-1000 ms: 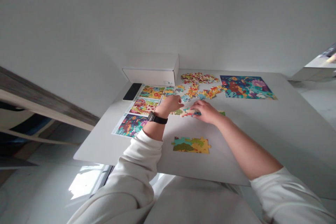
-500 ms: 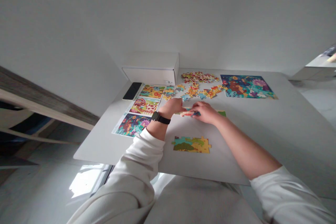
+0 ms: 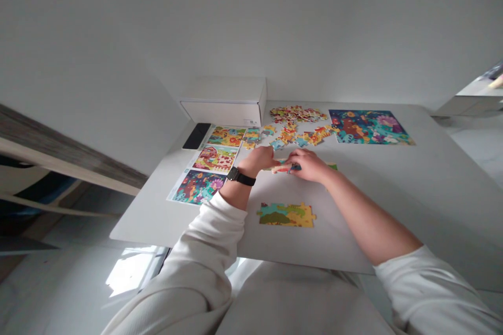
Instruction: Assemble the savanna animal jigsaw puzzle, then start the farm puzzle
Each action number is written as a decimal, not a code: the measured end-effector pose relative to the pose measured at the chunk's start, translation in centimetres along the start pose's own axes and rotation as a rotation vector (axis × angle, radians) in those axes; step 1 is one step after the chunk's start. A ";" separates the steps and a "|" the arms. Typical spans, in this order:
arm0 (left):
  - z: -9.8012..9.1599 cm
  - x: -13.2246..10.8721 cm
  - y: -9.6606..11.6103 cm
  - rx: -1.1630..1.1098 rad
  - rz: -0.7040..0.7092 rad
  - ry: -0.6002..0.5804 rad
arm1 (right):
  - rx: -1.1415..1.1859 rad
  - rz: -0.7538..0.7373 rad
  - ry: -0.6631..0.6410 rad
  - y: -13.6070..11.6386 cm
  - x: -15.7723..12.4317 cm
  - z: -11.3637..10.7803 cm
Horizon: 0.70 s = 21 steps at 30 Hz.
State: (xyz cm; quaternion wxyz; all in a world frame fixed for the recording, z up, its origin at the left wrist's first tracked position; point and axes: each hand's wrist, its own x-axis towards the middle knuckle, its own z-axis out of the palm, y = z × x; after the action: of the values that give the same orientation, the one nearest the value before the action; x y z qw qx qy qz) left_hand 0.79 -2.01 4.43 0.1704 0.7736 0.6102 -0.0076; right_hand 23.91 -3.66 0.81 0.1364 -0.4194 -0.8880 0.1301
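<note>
the puzzle pieces (image 3: pixel 297 114) seem smooth, matt cardboard.

No text, number or brand can be read. Beyond the left grip (image 3: pixel 259 160) and a little to its left, the white box (image 3: pixel 220 112) bears a small dark mark (image 3: pixel 252 122), perhaps a printed label, low on its front near the right-hand corner. Any print on the picture sheet (image 3: pixel 214 159), left of that grip, is too small to make out.

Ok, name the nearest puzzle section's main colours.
Puzzle section: mainly yellow, green and blue; clearest in the head view.
</note>
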 end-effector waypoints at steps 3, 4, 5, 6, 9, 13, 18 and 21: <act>0.0 0.0 0.0 -0.006 -0.001 0.002 | -0.002 0.011 -0.010 0.0 0.0 0.1; 0.0 0.0 0.0 -0.007 0.000 0.003 | 0.001 0.012 -0.013 0.0 0.0 0.1; 0.0 0.0 0.0 -0.006 0.003 0.004 | 0.004 0.011 -0.016 0.0 0.0 0.1; 0.0 0.0 0.0 -0.003 0.006 0.005 | 0.007 0.011 -0.018 0.0 0.0 0.0; 0.1 0.0 0.1 0.014 0.006 0.005 | 0.013 0.009 -0.021 0.0 0.0 -0.2; 0.2 0.1 0.1 0.017 0.004 0.007 | -0.012 0.011 -0.006 0.2 0.0 -0.5; 0.2 0.1 0.1 0.027 0.001 0.001 | -0.088 0.110 0.004 0.6 -0.1 -0.3; 0.1 0.1 0.1 0.022 -0.001 0.001 | -0.107 0.141 0.003 0.6 -0.1 -0.1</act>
State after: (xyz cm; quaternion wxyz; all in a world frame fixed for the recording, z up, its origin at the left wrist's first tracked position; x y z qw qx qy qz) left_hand 0.92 -1.96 4.30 0.1619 0.7751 0.6106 -0.0140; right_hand 24.48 -3.36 0.67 0.1054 -0.4876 -0.8619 0.0910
